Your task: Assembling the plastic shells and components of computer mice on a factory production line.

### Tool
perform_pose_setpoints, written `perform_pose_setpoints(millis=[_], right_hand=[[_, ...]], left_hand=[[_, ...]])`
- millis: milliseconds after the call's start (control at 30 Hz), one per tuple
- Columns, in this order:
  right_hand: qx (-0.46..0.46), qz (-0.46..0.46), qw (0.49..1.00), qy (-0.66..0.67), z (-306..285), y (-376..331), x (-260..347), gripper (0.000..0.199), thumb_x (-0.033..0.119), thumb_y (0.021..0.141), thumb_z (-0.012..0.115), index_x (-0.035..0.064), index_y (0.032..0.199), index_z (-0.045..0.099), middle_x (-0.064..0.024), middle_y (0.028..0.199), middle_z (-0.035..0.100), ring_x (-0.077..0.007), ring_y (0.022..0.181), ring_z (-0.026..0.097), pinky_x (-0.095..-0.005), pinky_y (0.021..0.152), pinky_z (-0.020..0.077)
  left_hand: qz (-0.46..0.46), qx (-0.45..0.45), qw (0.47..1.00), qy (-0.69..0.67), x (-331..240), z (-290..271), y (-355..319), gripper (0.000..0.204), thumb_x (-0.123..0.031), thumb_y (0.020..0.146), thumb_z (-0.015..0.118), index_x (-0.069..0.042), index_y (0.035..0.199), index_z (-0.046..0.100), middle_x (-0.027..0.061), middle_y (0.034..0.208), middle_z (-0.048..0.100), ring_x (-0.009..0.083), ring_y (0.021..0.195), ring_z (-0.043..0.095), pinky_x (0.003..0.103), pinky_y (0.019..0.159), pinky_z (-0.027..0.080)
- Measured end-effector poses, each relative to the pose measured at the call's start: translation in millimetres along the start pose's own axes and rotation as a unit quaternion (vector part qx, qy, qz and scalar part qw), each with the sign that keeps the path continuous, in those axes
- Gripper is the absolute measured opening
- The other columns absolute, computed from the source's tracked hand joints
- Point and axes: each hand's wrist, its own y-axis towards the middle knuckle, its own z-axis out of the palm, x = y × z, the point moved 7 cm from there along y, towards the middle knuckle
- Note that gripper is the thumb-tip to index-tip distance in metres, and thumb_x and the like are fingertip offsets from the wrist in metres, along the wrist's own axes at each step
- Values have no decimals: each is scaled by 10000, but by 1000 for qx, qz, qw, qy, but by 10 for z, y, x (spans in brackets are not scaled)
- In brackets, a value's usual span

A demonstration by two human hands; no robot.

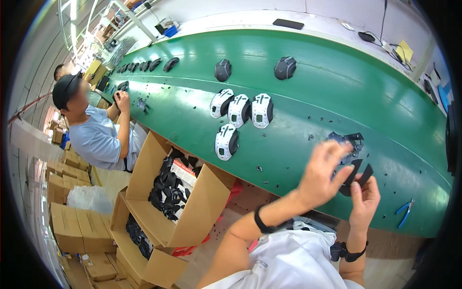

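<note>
My right hand (364, 195) grips a thin black curved plastic piece (366, 174) with two pointed prongs, near the bench's front edge. Beside it, my left hand (323, 168) has thumb and fingers apart, with its fingertips slightly blurred by motion. The left thumb lies close to the black piece; I cannot tell whether it touches. Behind the left fingers lies a small pile of dark plastic parts (355, 137), partly covered by them. A pair of blue-handled nippers (405, 212) rests to the right of my hands.
The long green bench (308, 103) carries several white-and-black curved shells (262, 111), dark shells (285, 68) farther back and scattered small black bits. Open cardboard boxes (196, 212) of black parts stand at the front left. A co-worker (96, 139) stands farther left along the bench.
</note>
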Motion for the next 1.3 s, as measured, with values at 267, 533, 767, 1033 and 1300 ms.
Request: perform_pose_setpoints(millis=[267,533,767,1033,1300], right_hand=[[7,28,999,33,-264,16,-102,153,101,857,647,10,964,587,13,841,560,-55,744,482,-199,686,377],[40,60,995,62,-100,19,-185,166,93,840,656,10,960,576,18,821,543,-49,725,469,-190,661,367],[83,51,995,24,-22,73,-107,169,97,838,661,15,960,577,22,815,543,-48,721,469,-193,667,374],[55,53,995,62,-226,69,-214,169,111,859,617,8,983,568,12,821,536,-63,740,470,-208,697,375],[90,59,992,61,68,65,-149,179,80,840,657,-1,973,568,2,809,567,-53,716,502,-187,641,389]], left_hand=[[-405,69,782,470,2494,-1751,443,1084,-811,681,527,-115,1476,287,276,1519,131,512,1394,38,682,1067,60],[-398,159,796,427,2237,-970,161,1088,-849,663,489,-154,1479,298,210,1559,42,500,1400,4,691,1059,64],[-278,199,869,357,1899,-466,155,850,-708,745,571,-140,1370,477,234,1531,151,493,1402,19,690,1060,46],[-95,-68,934,338,1012,-1378,-218,153,-89,822,632,-6,949,614,136,891,641,313,842,626,376,756,489],[-177,-68,939,285,1081,-874,-326,225,-177,799,703,-21,840,545,131,854,543,327,829,537,394,752,439]])
